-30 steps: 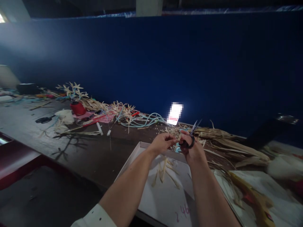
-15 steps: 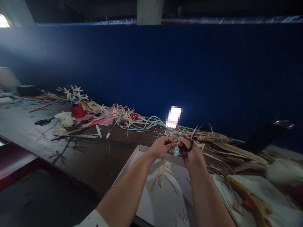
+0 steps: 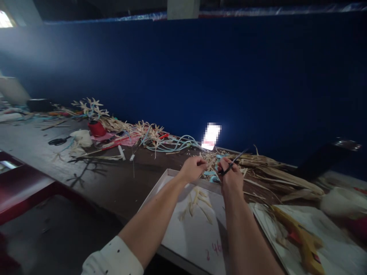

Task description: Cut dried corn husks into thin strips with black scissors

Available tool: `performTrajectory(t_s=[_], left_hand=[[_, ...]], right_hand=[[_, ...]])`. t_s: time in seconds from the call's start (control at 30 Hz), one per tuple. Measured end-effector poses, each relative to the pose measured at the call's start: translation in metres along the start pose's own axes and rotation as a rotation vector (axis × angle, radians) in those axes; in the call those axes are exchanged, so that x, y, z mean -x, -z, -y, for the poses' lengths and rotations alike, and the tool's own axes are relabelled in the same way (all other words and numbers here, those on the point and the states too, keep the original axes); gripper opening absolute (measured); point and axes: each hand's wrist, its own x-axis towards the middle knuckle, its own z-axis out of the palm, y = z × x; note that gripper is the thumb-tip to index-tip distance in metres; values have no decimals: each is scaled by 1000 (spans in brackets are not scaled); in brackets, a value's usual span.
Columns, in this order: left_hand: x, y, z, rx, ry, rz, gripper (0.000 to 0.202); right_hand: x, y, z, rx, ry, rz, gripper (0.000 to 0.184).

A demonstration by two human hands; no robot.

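Note:
My right hand is closed round a pair of small dark scissors, whose blades point up and to the right and look closed. My left hand is pinched on a small pale strip of dried husk held between the two hands. Both hands hover above the far edge of a shallow white box lid. Several cut husk slivers lie inside the lid below the hands.
A dark wooden table runs along a blue wall. Dried husks, blue strips, a red spool, black scissors and a yellow glue gun lie about. A lit phone leans at the wall.
The scissors' blades have shut and tilted lower to the right. Both hands have stayed together above the box lid, and the view has shifted slightly.

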Motion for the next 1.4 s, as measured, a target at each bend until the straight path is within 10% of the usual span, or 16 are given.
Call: performTrajectory(t_s=[0.3,0.6,0.9,1.4], left_hand=[[14,20,-38,-282,6,-98,23],[76,51,-9,-508,203,57,19],[93,40,-1,-820,136,-9,19],[117,18,-22,-868,227,238,24]], right_hand=[[-3,4,-4,-21,-14,58,39],[-6,2,-9,-22,-21,70,35],[-3,2,-5,10,-46,74,32],[-2,1,-4,60,-62,115,35]])
